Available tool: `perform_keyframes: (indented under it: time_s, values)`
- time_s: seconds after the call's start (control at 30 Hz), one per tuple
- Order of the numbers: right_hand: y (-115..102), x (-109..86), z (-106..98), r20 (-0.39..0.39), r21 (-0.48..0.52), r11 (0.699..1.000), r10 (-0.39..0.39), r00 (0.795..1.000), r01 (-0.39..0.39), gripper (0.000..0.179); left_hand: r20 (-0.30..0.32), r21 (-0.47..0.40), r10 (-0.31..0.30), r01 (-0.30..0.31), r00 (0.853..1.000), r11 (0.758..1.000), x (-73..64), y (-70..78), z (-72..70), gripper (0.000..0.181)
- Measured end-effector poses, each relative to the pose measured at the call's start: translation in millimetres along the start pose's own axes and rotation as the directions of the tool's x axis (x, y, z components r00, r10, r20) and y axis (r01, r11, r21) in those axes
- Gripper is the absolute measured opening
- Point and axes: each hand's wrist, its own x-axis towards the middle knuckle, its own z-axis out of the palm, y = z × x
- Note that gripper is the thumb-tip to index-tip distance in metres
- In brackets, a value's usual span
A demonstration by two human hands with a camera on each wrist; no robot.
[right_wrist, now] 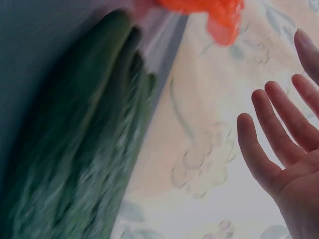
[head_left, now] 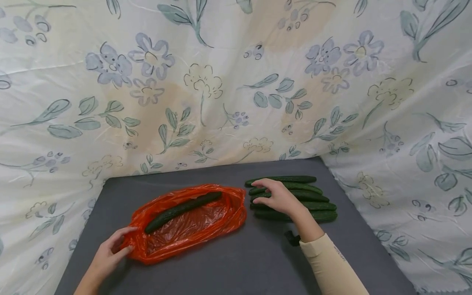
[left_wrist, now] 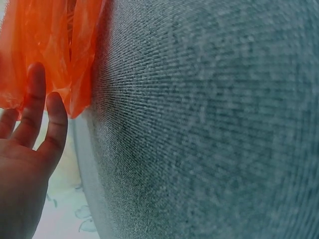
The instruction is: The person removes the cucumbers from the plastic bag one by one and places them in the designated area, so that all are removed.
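An orange-red plastic bag point(head_left: 195, 241) lies spread on the grey table, its upper side gaping. One dark green cucumber point(head_left: 183, 209) rests inside it at a slant. At the bag's left end is my left hand point(head_left: 110, 250), its thumb and fingers apart and touching the film. In the left wrist view, its fingers point(left_wrist: 36, 94) are fairly straight against the bag point(left_wrist: 75, 55). My right hand point(head_left: 278, 197) hovers over several cucumbers point(head_left: 313, 206) lying side by side, holding none. The right wrist view has its fingers point(right_wrist: 261, 149) spread apart, away from the cucumbers point(right_wrist: 65, 129).
A dark grey tabletop point(head_left: 221, 274) lies under everything. Floral cloth point(head_left: 236, 90) hangs behind the table and along its sides. A small black object point(head_left: 292, 238) shows beside my right wrist.
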Motion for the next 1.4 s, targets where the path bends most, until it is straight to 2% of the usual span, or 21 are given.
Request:
perform_keyframes:
  time_s: [0.23,0.47,0.73,0.87,1.0,1.17,1.4]
  values:
    - [-26,28.3,14,0.048,0.052,0.997,-0.051,0.998,0.049,0.052,-0.003,-0.011,0.012,-0.012,1.0,1.0,-0.4,-0.6,1.0,0.039]
    - [-48,47.2,28,0.11,0.107,0.991,-0.095,0.989,0.083,0.051,-0.004,-0.007,0.005,-0.005,1.0,1.0,0.4,-0.5,1.4,0.04]
    - [-65,64.3,49,0.188,0.041,0.992,-0.123,0.974,0.117,0.047,-0.011,0.014,-0.027,0.027,1.0,1.0,-1.5,-1.4,-0.2,0.04]
    - [-75,72.9,63,0.243,0.015,0.993,-0.12,0.963,0.119,0.044,-0.008,0.014,-0.033,0.033,0.999,0.999,-1.5,-1.2,-0.7,0.041]
    - [-85,81.8,80,0.317,-0.006,0.992,-0.12,0.941,0.129,0.042,-0.006,0.003,-0.023,0.023,1.0,1.0,-2.4,-1.9,-0.9,0.04]
    - [-88,93.8,101,0.369,-0.004,0.99,-0.126,0.921,0.138,0.045,0.001,-0.013,-0.01,0.01,1.0,1.0,-3.6,-3.1,-0.4,0.04]
    - [-83,106.4,118,0.415,-0.044,0.996,-0.052,0.909,0.077,0.047,-0.005,-0.03,0.006,-0.006,1.0,1.0,-2.8,-3.8,1.2,0.04]
